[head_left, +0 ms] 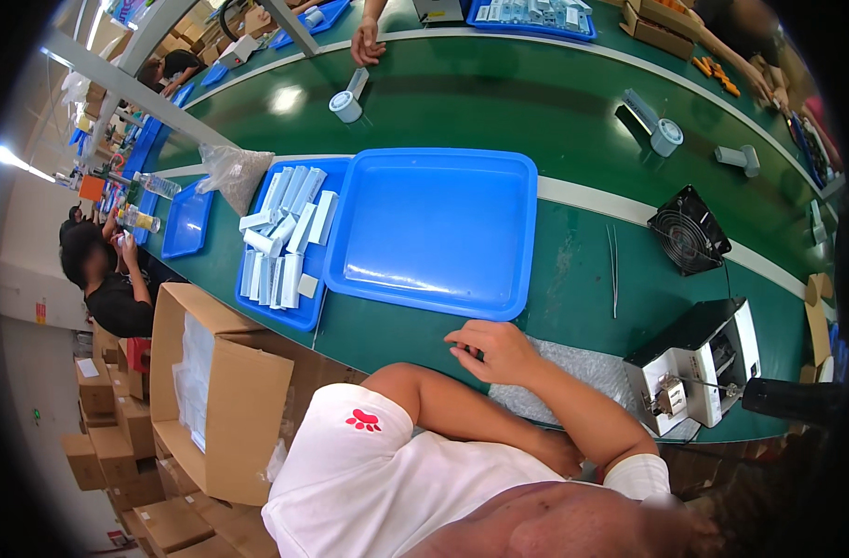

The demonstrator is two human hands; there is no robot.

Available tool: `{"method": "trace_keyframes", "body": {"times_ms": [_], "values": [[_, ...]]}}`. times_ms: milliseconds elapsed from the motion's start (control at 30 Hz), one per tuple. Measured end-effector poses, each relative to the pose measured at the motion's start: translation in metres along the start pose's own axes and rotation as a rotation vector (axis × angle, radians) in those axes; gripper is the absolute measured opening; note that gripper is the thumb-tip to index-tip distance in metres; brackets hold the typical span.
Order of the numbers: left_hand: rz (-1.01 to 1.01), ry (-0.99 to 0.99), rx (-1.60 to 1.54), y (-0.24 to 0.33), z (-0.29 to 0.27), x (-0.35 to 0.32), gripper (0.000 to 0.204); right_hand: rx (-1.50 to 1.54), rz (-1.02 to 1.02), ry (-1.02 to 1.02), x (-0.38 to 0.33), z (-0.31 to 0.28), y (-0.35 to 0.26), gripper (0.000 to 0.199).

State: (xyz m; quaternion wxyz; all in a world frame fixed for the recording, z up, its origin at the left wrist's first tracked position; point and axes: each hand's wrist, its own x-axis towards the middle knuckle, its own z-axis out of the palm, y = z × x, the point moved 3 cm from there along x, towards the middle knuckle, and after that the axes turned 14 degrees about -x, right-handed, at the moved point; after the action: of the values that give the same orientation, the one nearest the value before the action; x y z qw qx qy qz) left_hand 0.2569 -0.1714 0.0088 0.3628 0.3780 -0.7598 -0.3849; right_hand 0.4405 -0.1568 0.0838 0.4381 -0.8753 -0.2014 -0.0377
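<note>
- Head view: R hand (494, 352) is nr the front edge of the green tabletop (573, 270), fingers loosely curled, holding nothing.
- L hand (562, 456) is tucked by the R forearm; fingers prob. half hidden, can't tell how far open or if gripping.
- Big blue rectangular plastic tray (434, 232): on tabletop, just beyond R hand.
- Smaller blue plastic tray (299, 319) w/ white box-shaped parts (304, 186): right beside it, L side.
- Crinkled clear plastic sheet (596, 367): below R forearm.
- Thin metal tweezers (614, 270), square black fan (689, 231): to R.

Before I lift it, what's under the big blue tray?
Beside the big blue tray, green table and a white strip show. Whatever is right underneath is covered; I can't see it.
</note>
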Motion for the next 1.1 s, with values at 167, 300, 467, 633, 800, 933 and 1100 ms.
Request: {"method": "trace_keyframes", "body": {"times_ms": [167, 300, 467, 633, 800, 933, 1100], "values": [[-0.033, -0.048, -0.001, 0.001, -0.003, 0.002, 0.02, -0.03, -0.019, -0.015, 0.001, -0.002, -0.002, 0.014], [-0.033, -0.06, -0.037, 0.002, -0.005, 0.001, 0.018, -0.046, -0.054, 0.027, 0.0, -0.002, 0.0, 0.013], [0.013, 0.005, -0.038, -0.001, -0.002, -0.004, 0.018, -0.079, -0.108, 0.077, -0.001, -0.002, 0.001, 0.012], [-0.052, -0.071, -0.078, -0.002, -0.003, -0.002, 0.018, -0.067, -0.053, -0.004, -0.002, -0.001, 0.001, 0.011], [-0.082, -0.13, -0.075, 0.0, -0.004, -0.002, 0.018, -0.059, -0.05, -0.008, -0.003, 0.0, 0.003, 0.012], [-0.071, -0.149, -0.022, -0.001, -0.001, -0.003, 0.02, -0.054, -0.048, -0.001, -0.004, 0.0, 0.003, 0.012], [-0.075, -0.141, 0.004, 0.002, -0.003, -0.004, 0.021, -0.048, -0.047, -0.01, -0.005, 0.001, 0.004, 0.012]]}}
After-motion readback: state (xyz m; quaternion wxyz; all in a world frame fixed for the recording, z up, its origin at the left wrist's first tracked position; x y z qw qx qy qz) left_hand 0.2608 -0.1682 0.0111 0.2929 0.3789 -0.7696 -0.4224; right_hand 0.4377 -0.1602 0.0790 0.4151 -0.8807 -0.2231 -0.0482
